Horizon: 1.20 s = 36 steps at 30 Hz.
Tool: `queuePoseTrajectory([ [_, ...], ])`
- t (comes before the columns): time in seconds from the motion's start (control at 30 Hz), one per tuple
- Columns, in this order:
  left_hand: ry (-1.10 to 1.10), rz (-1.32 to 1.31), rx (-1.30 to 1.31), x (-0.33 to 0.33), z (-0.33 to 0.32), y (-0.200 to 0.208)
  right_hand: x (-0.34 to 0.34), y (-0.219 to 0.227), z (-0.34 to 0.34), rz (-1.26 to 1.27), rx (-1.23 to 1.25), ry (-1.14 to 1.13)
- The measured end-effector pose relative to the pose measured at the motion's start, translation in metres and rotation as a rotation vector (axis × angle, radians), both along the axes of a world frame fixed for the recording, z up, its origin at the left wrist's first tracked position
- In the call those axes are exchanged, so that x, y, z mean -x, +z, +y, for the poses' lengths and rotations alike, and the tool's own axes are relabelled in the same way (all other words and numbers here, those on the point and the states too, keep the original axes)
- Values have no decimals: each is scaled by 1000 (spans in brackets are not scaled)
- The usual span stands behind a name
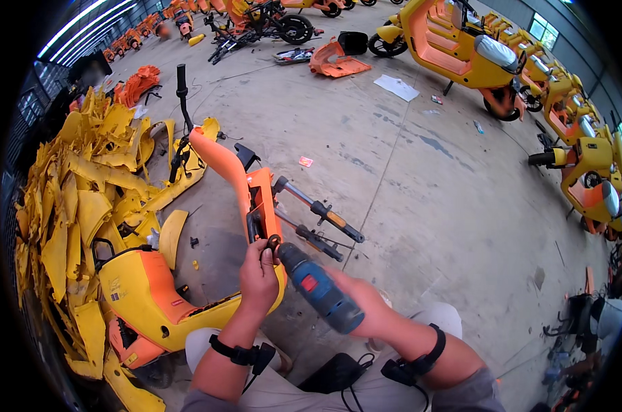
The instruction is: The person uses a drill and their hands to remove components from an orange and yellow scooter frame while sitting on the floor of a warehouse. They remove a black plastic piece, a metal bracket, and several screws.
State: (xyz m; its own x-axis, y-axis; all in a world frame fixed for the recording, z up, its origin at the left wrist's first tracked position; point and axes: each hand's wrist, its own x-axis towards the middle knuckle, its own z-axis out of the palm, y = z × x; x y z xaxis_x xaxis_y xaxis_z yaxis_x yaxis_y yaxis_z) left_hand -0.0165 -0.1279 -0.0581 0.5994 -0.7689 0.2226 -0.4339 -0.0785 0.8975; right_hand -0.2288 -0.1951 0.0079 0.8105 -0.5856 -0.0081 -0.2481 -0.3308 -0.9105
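Note:
A blue cordless drill (pixel 322 288) is in my right hand (pixel 359 299), which wraps round its grip. Its front end points at the orange front panel (pixel 261 196) of a partly stripped yellow and orange scooter (pixel 187 305). My left hand (pixel 258 273) is closed beside the drill's nose, its thumb and fingertips pressed together by a small dark round part (pixel 274 242) on the panel. Whatever those fingertips pinch is too small to make out. The scooter leans on its side, its handlebar (pixel 182 93) up at the far left. Two fork legs (pixel 324 213) stick out beyond the panel.
Yellow body panels (pixel 84 199) lie heaped on the left. Rows of yellow scooters (pixel 462 55) stand at the far right. Across the floor are an orange panel (pixel 338 62), a white sheet (pixel 397 87), a red card (pixel 306 162) and a dismantled black frame (pixel 256 31).

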Motion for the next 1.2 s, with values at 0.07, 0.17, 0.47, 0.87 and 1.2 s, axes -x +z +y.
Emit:
queuePoseTrajectory([
  [0.07,-21,11,3,5,-4,5,11,1,-8,-176,-88,-27],
  [0.17,-87,18,-44,12,-8,7,26,-2,-17,-181,-434,-82],
  [0.47,-134,162,-103,6,-8,-12,47,15,-57,-468,-557,-464],
  [0.87,-21,951,-321,4,-12,-41,36,-40,-108,-827,-1335,-987],
  [1.2,-514,-601,-664,7,7,-142,20,-40,-80,-865,-1330,-821],
])
